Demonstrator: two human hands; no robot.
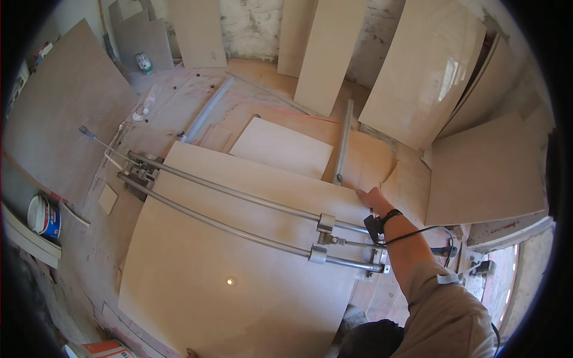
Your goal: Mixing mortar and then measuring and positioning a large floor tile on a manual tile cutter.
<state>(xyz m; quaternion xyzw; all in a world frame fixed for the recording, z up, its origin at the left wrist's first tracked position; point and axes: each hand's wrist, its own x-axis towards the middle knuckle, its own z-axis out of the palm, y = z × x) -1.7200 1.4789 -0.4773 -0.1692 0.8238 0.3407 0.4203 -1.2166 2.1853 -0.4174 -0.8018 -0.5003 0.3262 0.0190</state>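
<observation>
A large glossy cream tile [239,298] lies in front of me, reflecting a small light. Across it rests a manual tile cutter with two steel rails [233,225] and a sliding carriage [323,237] toward their right end. My right hand [375,201] is closed on the tile's far right corner, beside the rail ends; a strap with a small black device circles the wrist. Of my left hand [190,353], only a fingertip shows at the tile's near edge, by the lower picture rim; the rest is out of view.
A smaller cream tile [282,148] lies just beyond, between two metal bars [206,110] [343,143]. Tall tiles [424,71] lean against the far wall. A grey-brown panel [68,116] leans at left, above a white-and-blue bucket [45,216]. A plastic bottle [144,63] stands farther back.
</observation>
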